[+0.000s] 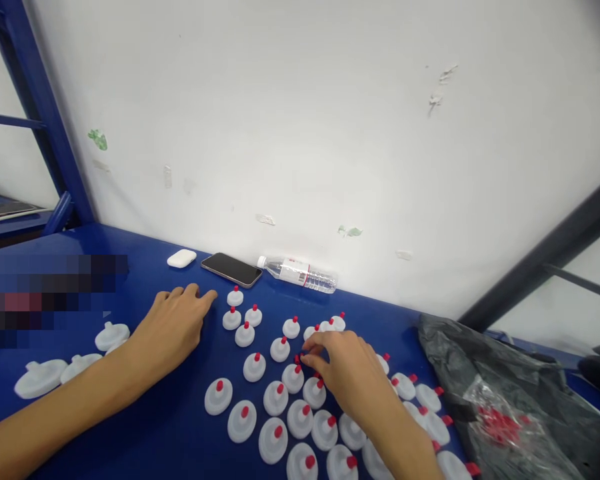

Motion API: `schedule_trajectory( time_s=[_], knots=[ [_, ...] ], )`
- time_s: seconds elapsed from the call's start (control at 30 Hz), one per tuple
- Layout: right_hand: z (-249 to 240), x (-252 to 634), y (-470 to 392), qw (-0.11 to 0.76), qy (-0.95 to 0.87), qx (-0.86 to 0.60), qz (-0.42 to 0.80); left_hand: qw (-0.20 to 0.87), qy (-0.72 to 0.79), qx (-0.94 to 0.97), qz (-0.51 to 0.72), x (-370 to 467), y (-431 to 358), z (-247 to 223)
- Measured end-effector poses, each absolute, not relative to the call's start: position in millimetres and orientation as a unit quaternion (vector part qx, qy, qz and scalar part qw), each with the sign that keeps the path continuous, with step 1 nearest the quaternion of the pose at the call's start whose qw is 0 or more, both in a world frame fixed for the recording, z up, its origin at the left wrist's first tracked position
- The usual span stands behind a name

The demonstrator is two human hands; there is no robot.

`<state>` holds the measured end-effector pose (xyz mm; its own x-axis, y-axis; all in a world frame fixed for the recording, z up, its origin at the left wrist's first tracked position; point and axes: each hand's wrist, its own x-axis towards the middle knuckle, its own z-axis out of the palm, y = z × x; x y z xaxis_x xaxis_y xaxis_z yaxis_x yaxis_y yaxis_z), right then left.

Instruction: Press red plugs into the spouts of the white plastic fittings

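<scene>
More than twenty white lids with red tips are lying below and around the right hand. Its thumb and index finger are nearly meeting beside one tip; what they are gripping, if anything, is not showing clearly. The left hand is reaching palm down, fingers loosely bent, index finger pointing toward the farthest lids; its own palm is hiding any hold, so I cannot tell.

A white wall is rising behind a blue table. A dark bag is slumping at the right, a clear bag of red pieces lying on it. A bottle, phone and white case are lining the table's back edge. Blue surface is showing between the left hand and the red-tipped lids; toward the right, lids are crowding the right forearm.
</scene>
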<state>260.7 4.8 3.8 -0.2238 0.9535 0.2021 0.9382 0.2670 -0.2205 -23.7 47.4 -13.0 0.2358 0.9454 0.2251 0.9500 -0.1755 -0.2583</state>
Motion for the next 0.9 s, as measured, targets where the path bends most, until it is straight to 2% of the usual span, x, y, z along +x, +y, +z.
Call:
schedule_trajectory(
  time_s=[0.3,0.53,0.77,0.9],
  knots=[
    [4.8,261.2,6.2,0.145,-0.784,-0.602,0.037,0.146,-0.623,-0.768,-0.044,-31.0,43.0,-22.5],
    [13.3,257.8,3.6,0.2,-0.754,-0.618,0.098,0.081,-0.588,-0.784,-0.182,-19.1,47.4,-4.4],
    [16.3,255.3,2.7,0.33,-0.746,-0.567,0.115,-0.018,-0.49,-0.808,-0.326,-4.5,37.6,-12.3],
    [22.7,251.3,-2.5,0.423,-0.71,-0.518,0.22,-0.036,-0.416,-0.832,-0.366,-1.6,31.2,-18.2]
  ],
)
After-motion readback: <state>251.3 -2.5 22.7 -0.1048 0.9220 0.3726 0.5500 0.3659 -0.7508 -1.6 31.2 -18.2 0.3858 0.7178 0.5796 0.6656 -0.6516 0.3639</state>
